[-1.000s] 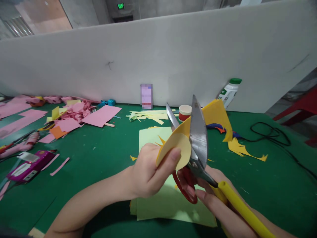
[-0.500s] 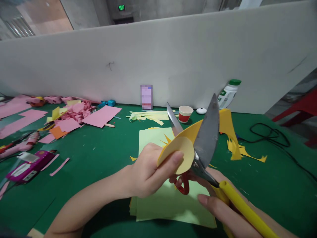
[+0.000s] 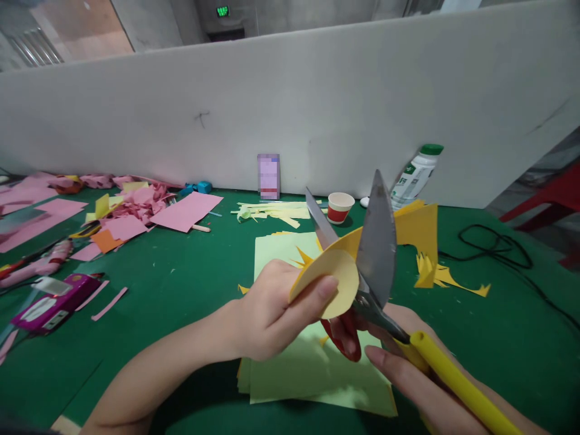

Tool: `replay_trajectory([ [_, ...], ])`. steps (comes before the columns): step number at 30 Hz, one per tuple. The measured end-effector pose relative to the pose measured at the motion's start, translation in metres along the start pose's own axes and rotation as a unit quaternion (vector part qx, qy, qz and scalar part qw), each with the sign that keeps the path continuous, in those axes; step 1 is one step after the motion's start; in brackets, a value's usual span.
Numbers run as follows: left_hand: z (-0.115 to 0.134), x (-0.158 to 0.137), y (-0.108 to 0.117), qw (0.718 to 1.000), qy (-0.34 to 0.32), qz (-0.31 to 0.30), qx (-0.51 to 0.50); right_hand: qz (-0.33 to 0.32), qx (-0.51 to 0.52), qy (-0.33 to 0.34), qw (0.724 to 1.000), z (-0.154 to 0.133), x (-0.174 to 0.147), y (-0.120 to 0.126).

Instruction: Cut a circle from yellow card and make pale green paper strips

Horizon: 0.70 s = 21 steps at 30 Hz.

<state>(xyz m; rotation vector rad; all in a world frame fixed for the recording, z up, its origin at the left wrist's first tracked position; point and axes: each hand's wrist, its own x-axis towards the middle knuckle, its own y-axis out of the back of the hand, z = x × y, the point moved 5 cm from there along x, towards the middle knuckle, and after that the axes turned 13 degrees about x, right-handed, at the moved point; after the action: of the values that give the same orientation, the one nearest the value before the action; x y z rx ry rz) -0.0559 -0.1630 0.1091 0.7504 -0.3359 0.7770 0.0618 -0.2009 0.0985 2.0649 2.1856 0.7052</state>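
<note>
My left hand [image 3: 272, 314] pinches a pale yellow paper disc [image 3: 342, 281] with its thumb, together with orange-yellow paper [image 3: 417, 226] behind it. Jagged points of that paper stick out above my knuckles, and a ragged flap hangs to the right. My right hand [image 3: 403, 368] grips shears by their yellow handles [image 3: 457, 374]. Their metal blades [image 3: 377, 241] stand apart, with the orange-yellow paper between them. Below the disc, a red loop-shaped handle [image 3: 347, 344] shows at my right fingers; what it belongs to is hidden.
Pale green sheets [image 3: 312, 380] lie under my hands. Behind them stand a paper cup [image 3: 339, 208], a phone [image 3: 269, 176] and a leaning white bottle [image 3: 414, 178]. Pink scraps [image 3: 140, 205] and a purple device [image 3: 54, 305] are left; a black cable [image 3: 493, 244] lies right.
The shears' larger blade has shifted slightly left. The orange-yellow flap has spread wider to the right, and the red handle has turned and moved a little down and right. My left hand barely moved.
</note>
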Motion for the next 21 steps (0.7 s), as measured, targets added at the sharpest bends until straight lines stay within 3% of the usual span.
replay_trajectory([
  [3, 0.000, 0.000, 0.001, 1.000, -0.004, -0.007, 0.018, -0.041, 0.016, 0.009, 0.999, -0.001, 0.000, -0.003],
  [10, 0.002, 0.003, 0.004, 0.998, -0.016, -0.003, 0.065, -0.049, 0.001, 0.009, 0.999, 0.005, -0.001, -0.002],
  [15, -0.001, 0.001, 0.003, 0.997, 0.015, -0.017, 0.080, -0.076, -0.027, 0.002, 0.997, 0.007, 0.000, -0.002],
  [21, -0.007, -0.003, 0.002, 0.995, 0.095, -0.003, -0.007, -0.086, -0.029, 0.012, 0.996, 0.006, -0.005, 0.002],
])
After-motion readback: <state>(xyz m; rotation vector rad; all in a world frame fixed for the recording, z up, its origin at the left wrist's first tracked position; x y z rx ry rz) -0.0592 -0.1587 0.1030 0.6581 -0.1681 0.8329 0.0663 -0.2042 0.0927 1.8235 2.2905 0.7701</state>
